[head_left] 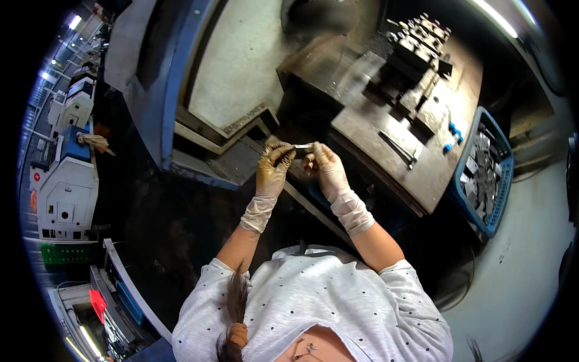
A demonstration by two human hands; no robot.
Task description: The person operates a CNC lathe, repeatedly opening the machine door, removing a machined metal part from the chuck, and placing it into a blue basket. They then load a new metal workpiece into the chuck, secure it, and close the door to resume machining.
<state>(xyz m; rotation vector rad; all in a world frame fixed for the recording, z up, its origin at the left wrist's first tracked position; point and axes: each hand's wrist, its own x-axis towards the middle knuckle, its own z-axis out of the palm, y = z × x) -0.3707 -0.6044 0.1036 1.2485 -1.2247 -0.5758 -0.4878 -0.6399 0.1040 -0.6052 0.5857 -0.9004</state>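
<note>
Both of my hands wear thin whitish gloves, stained brown at the fingers. Between them, in front of my chest, is a small, shiny metal strip (pixel 303 146). My left hand (pixel 275 169) pinches its left end, and my right hand (pixel 329 169) pinches its right end with thumb and forefinger. The fingertips cover both ends, so its full shape is hidden. Beyond and to the right of my right hand stands a metal machine table (pixel 362 130), with a dark fixture (pixel 401 78) carrying several small metal clamps.
Long thin tools (pixel 398 149) and a blue-ended piece (pixel 452 137) lie on the table. At its right, a blue plastic basket (pixel 505 175) holds several flat metal parts. A blue machine frame (pixel 166 90) rises on the left. White machines (pixel 69 193) line the far left.
</note>
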